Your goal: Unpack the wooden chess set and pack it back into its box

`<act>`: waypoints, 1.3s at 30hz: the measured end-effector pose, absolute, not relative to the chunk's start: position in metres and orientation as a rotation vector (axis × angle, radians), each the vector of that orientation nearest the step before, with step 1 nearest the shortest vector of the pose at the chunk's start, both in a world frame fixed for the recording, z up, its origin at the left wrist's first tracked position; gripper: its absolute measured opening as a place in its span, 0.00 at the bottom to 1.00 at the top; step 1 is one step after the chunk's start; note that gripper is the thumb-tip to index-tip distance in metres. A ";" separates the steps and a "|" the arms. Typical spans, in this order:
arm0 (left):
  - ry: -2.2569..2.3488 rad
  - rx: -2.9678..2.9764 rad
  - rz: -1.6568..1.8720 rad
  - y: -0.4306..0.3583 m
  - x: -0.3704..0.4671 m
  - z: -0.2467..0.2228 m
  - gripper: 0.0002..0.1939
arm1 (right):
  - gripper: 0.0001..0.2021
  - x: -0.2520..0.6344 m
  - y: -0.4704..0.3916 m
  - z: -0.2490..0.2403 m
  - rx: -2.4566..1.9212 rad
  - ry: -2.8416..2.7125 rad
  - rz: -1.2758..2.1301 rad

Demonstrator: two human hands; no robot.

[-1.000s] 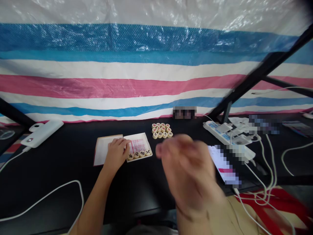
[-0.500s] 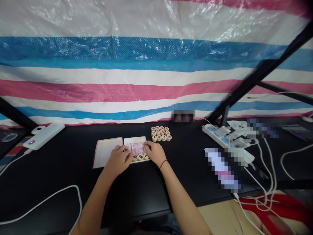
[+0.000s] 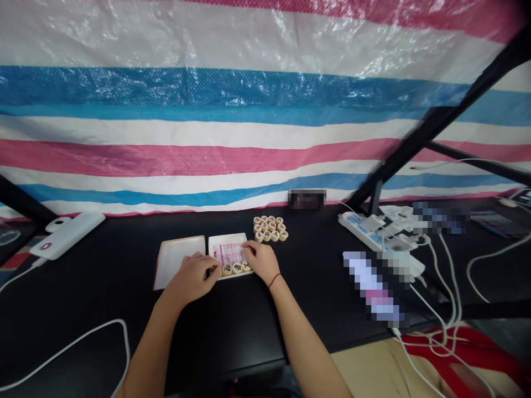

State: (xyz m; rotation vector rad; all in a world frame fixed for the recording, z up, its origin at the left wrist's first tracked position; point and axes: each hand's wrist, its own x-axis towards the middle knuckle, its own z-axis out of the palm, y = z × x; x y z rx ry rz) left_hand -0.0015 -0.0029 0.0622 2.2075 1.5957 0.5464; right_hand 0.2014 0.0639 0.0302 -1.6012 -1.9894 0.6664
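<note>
A small white box (image 3: pixel 213 243) on the black desk holds a folded sheet with red lines (image 3: pixel 229 253) and a row of round pieces (image 3: pixel 237 268) along its near edge. My left hand (image 3: pixel 194 276) is at the box's near left corner, fingertips pinched by the row's left end; what they grip is hidden. My right hand (image 3: pixel 262 261) has closed fingertips at the box's right side, above the sheet and row; anything between them is too small to tell. The open lid (image 3: pixel 178 260) lies left of the box. Several pieces (image 3: pixel 270 227) stand in rows behind, to the right.
A white device (image 3: pixel 68 236) with a cable lies at the left. At the right are a power strip (image 3: pixel 360 229) with plugs, a blurred phone (image 3: pixel 373 286) and loose white cables. A dark blurred object (image 3: pixel 307 199) stands by the striped sheet (image 3: pixel 199 160) at the back.
My left hand has shifted slightly left and down, and its fingers have drawn into a pinch at the row's left end. My right hand stays at the box. The view has shifted slightly.
</note>
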 end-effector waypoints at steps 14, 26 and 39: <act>1.588 1.674 0.995 0.013 -0.008 0.070 0.17 | 0.14 0.193 0.056 0.039 -1.352 -2.035 0.658; 1.268 1.295 1.110 0.028 0.042 0.055 0.20 | 0.16 0.197 0.041 0.045 -1.047 -1.957 0.577; 1.519 0.971 1.473 0.023 0.026 0.049 0.25 | 0.11 0.245 0.044 0.021 -1.587 -1.605 0.407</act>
